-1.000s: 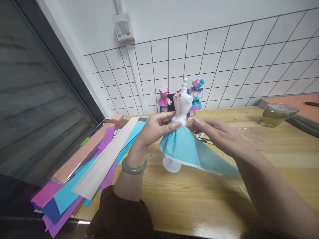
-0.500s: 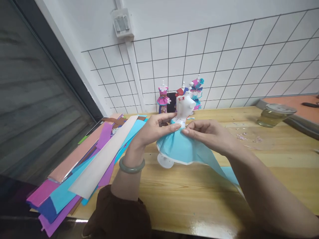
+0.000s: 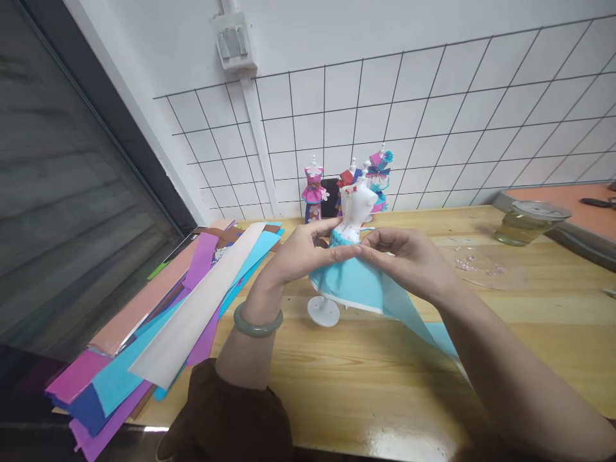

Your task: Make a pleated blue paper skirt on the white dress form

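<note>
A small white dress form [image 3: 357, 204] with red bits on its chest stands on a round white base [image 3: 323, 312]. Light blue fabric [image 3: 349, 282] with a white lower edge wraps its waist like a skirt and trails off to the right under my right forearm. My left hand [image 3: 312, 247] grips the gathered fabric at the waist, its thumb in front and a finger behind the form. Beside it, my right hand [image 3: 409, 260] pinches the fabric's top edge, thumb tip touching the left thumb. Part of the waist is hidden by the fingers.
Strips of coloured fabric [image 3: 197, 314] are piled at the left of the wooden table [image 3: 337, 385]. Dressed forms [image 3: 314, 186] and a dark phone-like object [image 3: 330, 197] stand behind. Clear beads [image 3: 469, 263], a lidded cup [image 3: 529, 223] and an orange mat [image 3: 568, 199] lie right.
My left thumb has moved right along the waist to meet my right thumb. The skirt hangs slightly further right, showing more of the base and gathered blue fabric at the waist.
</note>
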`<state>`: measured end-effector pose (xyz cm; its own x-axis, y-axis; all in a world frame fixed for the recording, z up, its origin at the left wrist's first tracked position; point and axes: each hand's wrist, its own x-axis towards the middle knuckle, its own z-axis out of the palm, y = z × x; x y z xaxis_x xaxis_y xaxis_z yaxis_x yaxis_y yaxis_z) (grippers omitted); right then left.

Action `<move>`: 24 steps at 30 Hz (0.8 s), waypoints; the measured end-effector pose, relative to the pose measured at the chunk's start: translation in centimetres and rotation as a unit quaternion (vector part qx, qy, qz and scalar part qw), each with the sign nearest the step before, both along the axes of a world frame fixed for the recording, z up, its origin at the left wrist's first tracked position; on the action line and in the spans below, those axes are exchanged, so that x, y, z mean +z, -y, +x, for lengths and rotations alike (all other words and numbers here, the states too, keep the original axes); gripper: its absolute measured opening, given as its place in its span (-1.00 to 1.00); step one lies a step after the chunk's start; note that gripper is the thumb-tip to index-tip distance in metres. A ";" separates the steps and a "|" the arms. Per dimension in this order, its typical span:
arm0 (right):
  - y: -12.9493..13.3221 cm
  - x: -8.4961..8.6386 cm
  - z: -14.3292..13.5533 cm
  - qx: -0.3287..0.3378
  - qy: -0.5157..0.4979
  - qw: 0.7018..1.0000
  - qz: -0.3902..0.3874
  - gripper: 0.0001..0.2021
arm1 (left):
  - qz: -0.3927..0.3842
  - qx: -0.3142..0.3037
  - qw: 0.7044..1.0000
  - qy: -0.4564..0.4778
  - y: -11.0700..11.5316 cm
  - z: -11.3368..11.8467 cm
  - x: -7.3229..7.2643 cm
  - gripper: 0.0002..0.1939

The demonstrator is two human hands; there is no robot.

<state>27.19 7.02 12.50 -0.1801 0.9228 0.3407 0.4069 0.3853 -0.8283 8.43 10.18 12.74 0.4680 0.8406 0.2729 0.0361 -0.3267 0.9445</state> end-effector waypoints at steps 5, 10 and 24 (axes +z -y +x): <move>0.2 0.1 -0.2 0.002 0.021 1.000 0.018 -0.67 | 0.001 -0.016 1.000 -0.008 0.3 0.0 0.2 -0.41; 0.3 0.1 -0.1 -0.001 0.038 0.998 0.048 -0.67 | -0.004 -0.033 0.999 0.002 0.1 -0.2 0.2 -0.41; 1.2 0.3 -0.7 -0.013 0.004 0.998 0.053 -0.72 | -0.034 -0.061 0.995 0.076 0.0 -0.2 0.4 -0.44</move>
<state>26.52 5.80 12.84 -0.1598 0.8856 0.4361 0.4235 0.4606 -0.7801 8.24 10.17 13.13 0.5261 0.7985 0.2925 -0.1451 -0.2546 0.9561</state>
